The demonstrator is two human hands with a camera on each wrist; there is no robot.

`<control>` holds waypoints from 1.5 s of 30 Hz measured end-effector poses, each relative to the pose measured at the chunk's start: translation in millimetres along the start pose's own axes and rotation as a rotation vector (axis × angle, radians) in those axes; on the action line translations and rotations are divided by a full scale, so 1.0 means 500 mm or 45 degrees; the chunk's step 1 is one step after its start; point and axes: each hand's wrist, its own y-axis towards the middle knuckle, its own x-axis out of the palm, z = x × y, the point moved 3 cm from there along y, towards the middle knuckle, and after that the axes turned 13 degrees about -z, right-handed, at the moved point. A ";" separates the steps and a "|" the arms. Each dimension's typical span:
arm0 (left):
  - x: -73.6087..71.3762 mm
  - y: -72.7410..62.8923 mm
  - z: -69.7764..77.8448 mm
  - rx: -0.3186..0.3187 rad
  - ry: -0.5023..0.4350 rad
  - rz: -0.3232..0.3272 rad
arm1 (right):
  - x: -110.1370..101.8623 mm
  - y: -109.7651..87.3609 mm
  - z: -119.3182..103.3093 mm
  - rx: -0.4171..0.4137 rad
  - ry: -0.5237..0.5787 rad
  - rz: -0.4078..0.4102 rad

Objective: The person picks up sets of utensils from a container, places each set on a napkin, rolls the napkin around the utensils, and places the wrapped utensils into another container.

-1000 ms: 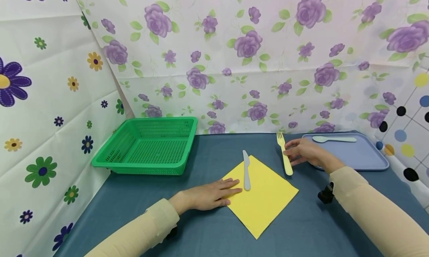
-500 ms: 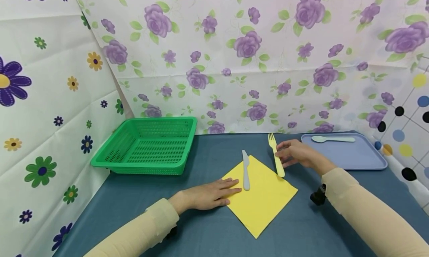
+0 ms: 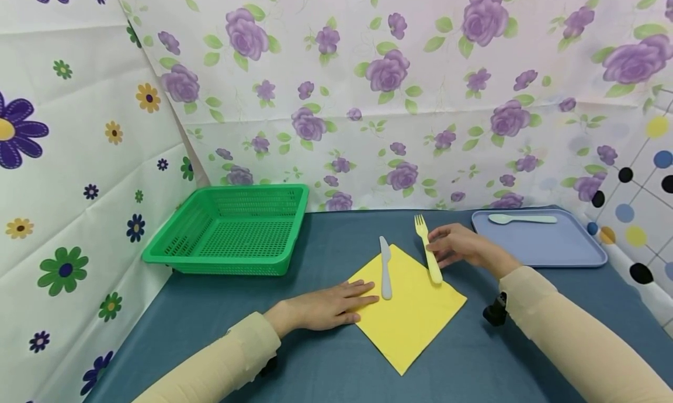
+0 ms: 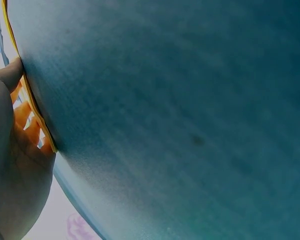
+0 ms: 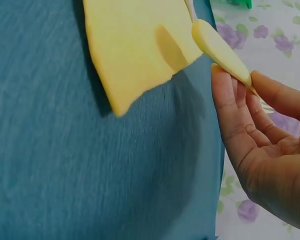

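My right hand [image 3: 465, 246] pinches a pale yellow fork [image 3: 428, 248] between thumb and fingers, tines toward the back wall. In the right wrist view the fork's handle [image 5: 220, 50] hangs above the table, casting a shadow on the yellow napkin [image 5: 135, 40]. That napkin [image 3: 412, 327] lies flat with a corner toward me. A pale grey knife [image 3: 386, 271] rests on its left part, the blade tip passing the napkin's edge. With fingers spread, my left hand [image 3: 326, 305] rests on the napkin's left corner, close to the knife. The left wrist view catches only part of that hand [image 4: 20, 150].
A green plastic basket [image 3: 226, 266] stands at the back left. At the back right is a blue-grey tray [image 3: 557, 248] with a pale spoon [image 3: 523, 219] on it. Flowered sheets [image 3: 389, 128] hang behind the blue table cover [image 3: 326, 368].
My right hand has carried the fork leftward and slightly toward me, so its handle end is now over the napkin's right part. The left hand and the knife have stayed put.
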 end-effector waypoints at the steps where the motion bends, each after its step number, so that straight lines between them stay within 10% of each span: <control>1: 0.000 0.000 0.000 0.000 -0.004 -0.001 | 0.003 0.001 -0.001 -0.001 -0.003 -0.001; 45: 0.000 0.001 -0.002 -0.015 -0.061 -0.005 | 0.119 0.060 -0.002 0.034 0.217 0.044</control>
